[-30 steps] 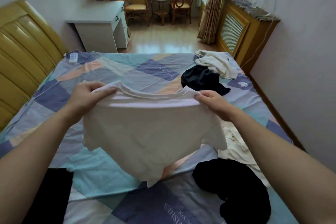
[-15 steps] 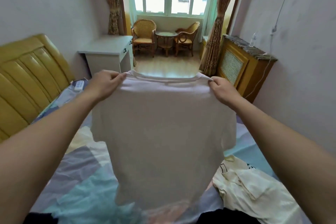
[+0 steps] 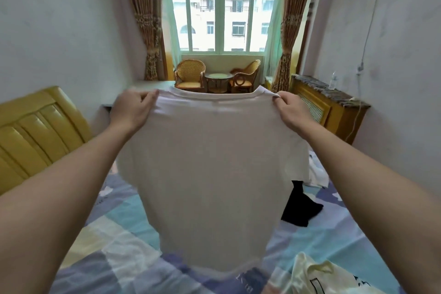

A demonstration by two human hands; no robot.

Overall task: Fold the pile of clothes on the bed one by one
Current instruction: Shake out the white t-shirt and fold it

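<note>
The white T-shirt [image 3: 210, 169] hangs spread out at the centre of the head view, held up by its shoulders above the bed [image 3: 114, 234], hem reaching down toward 6 o'clock. The left hand [image 3: 132, 108], at 10 o'clock from the shirt's middle, has its fingers [image 3: 149, 97] curled round the left shoulder seam. The right hand [image 3: 292, 108], at 2 o'clock, pinches the right shoulder the same way. On the patchwork sheet, a black garment [image 3: 300, 207] lies at 3 o'clock, a cream garment [image 3: 317, 274] at 5 o'clock. A yellow headboard [image 3: 35, 133] stands at 9 o'clock.
</note>
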